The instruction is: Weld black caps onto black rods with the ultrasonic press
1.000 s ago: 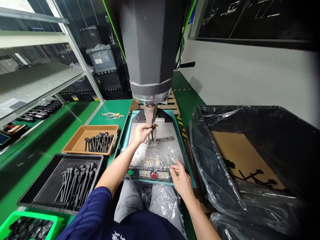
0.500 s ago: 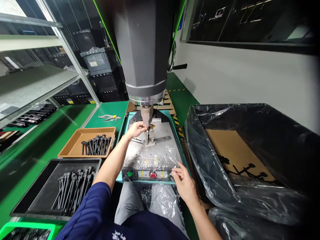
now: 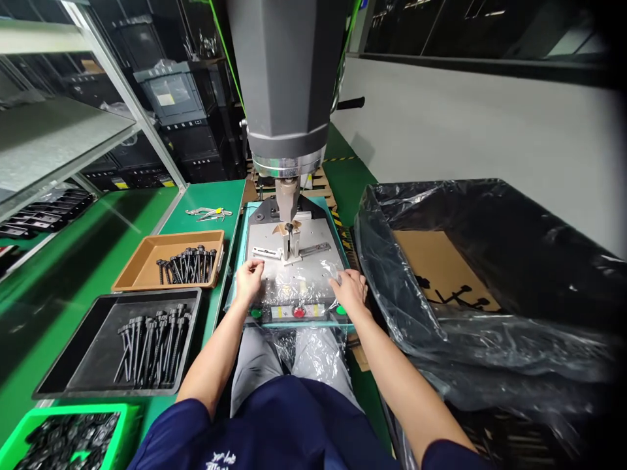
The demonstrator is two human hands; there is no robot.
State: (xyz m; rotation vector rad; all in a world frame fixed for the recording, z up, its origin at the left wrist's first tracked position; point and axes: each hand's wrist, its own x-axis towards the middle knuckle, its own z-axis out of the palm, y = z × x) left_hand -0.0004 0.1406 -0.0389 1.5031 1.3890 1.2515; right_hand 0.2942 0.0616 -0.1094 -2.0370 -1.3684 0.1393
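Observation:
A black part with a round head stands upright in the pale metal fixture on the machine's plate, below the tapered horn. My left hand is over the plate's left front edge, its fingertips drawn together with nothing visible in them. My right hand is at the right front edge, fingers curled inward, against or just above the clear plastic film. Under the hands, the front panel has a red button, a green button on the left and another green button on the right.
To the left, a tan tray and a black tray hold black bolt-like parts. A green bin contains small black pieces. At right, a box lined with black plastic holds cardboard and several parts. Calipers lie behind the tan tray.
My left hand has let go of the black part in the fixture and come back to the plate's left front edge. My right hand has moved slightly up. The view has shifted.

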